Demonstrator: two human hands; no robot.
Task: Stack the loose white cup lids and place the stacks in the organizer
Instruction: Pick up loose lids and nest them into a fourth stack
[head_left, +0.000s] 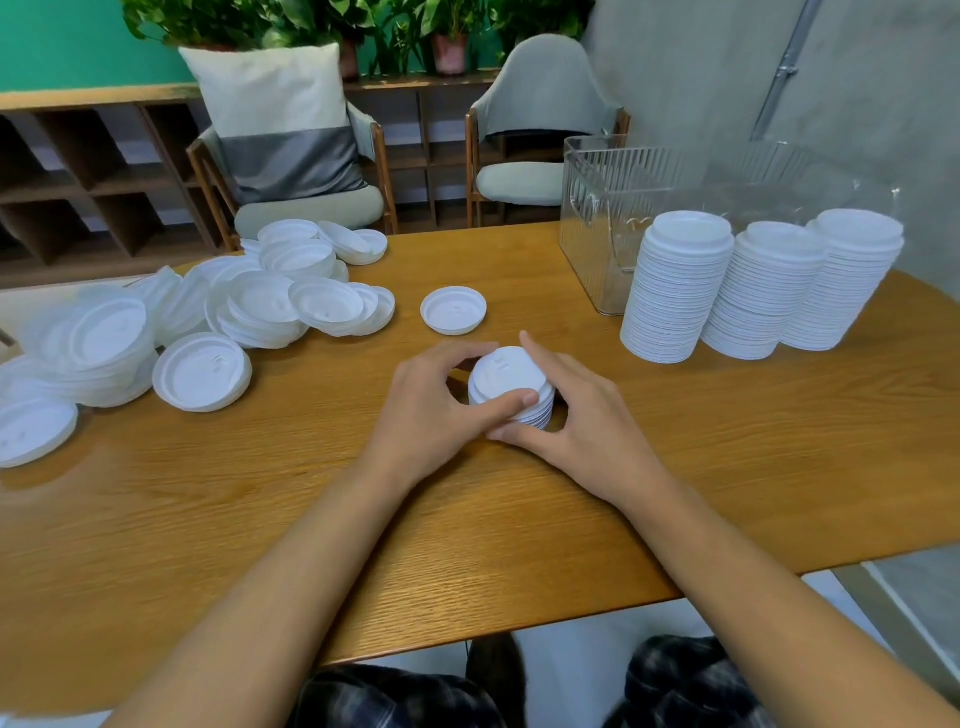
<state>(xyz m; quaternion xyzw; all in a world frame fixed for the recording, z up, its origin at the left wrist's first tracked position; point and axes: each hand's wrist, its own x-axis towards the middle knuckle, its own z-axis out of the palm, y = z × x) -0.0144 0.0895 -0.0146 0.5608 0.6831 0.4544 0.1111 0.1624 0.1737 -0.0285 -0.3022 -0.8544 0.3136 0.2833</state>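
A short stack of white lids (511, 382) stands on the wooden table (311, 493) in front of me. My left hand (434, 410) grips it from the left, thumb across its near rim. My right hand (576, 415) holds it from the right, index finger along its far side. One lid (453, 310) lies upside down just beyond. A loose heap of lids (249, 306) spreads over the table's left side. Three tall lid stacks (675, 286) stand at the right, in front of the clear plastic organizer (587, 208).
Two chairs stand behind the table, the left one (291, 156) with a large cushion, the right one (540, 130) bare. Wooden shelving and potted plants line the back wall. The table's near edge runs just above my knees.
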